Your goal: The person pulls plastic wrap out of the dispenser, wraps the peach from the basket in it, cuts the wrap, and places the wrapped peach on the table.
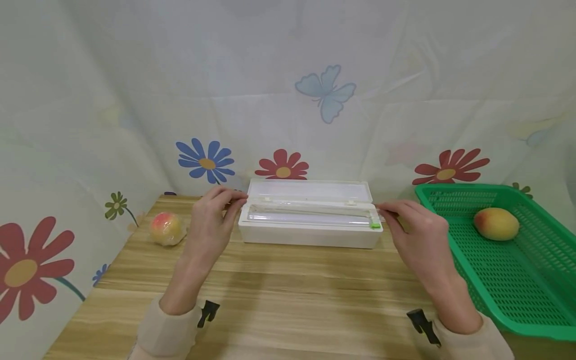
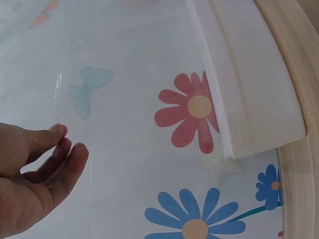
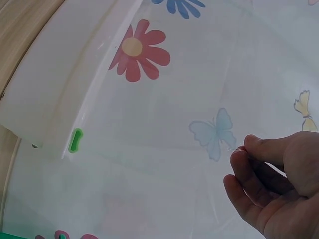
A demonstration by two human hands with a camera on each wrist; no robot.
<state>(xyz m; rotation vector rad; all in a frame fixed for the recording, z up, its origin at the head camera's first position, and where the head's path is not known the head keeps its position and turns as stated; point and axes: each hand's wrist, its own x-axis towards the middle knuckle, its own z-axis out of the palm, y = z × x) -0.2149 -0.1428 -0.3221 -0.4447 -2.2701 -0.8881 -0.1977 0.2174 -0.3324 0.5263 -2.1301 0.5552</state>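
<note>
A white cling film dispenser box (image 1: 310,237) stands at the back of the table, its clear-windowed lid (image 1: 310,191) raised behind it. On the right end of its front strip sits a green slide cutter (image 1: 375,226). My left hand (image 1: 211,220) pinches one corner of the clear cling film (image 2: 58,94) between thumb and index finger, at the box's left end. At the right end, my right hand (image 1: 418,232) pinches the other corner the same way. The film stretches between the hands above the box; being transparent, its full extent is hard to see.
A peach (image 1: 167,229), seemingly wrapped in film, sits on the wooden table (image 1: 297,300) left of my left hand. On the right, a green plastic basket (image 1: 468,272) holds a yellow-red mango (image 1: 496,224). A flower-print curtain (image 1: 252,100) hangs close behind the box.
</note>
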